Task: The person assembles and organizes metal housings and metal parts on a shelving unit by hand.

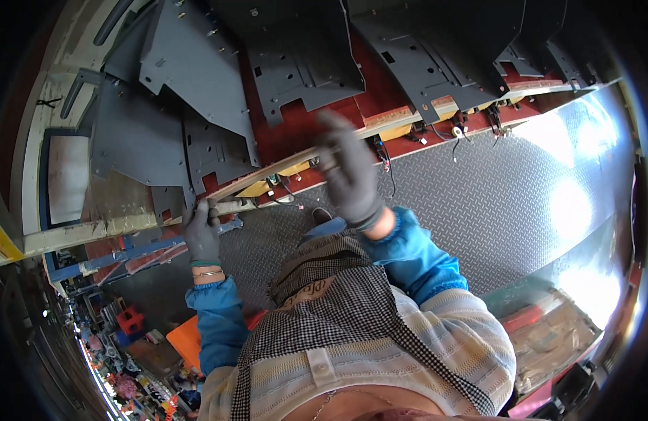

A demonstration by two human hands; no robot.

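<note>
I have the left hand (202, 235) at the left end of the bench, fingertips at the bottom tabs of the left folded panel (140, 144), dark grey sheet metal. Fingers half curled round the near edge; can't tell if it's pinching or just resting, since the palm is hidden. My read: that low corner is the easiest bit to get hold of, and a touch there would steady the part.

Right hand (351, 182) is over the near edge, mid-bench, blurred. Fingers partly extended, nothing visible in them; can't tell whether something small is pinched. Nearest to it: the middle panel (306, 74), just beyond the fingertips, and the bare red bench top (276, 145).

Panels stand in a row, notched feet toward the near edge, probably so each is reachable from this side. Right panel (426, 59) faces likewise. Cables (387, 160) hang off the near rail, likely to leave the top free. Tread-plate floor (443, 196) below.
</note>
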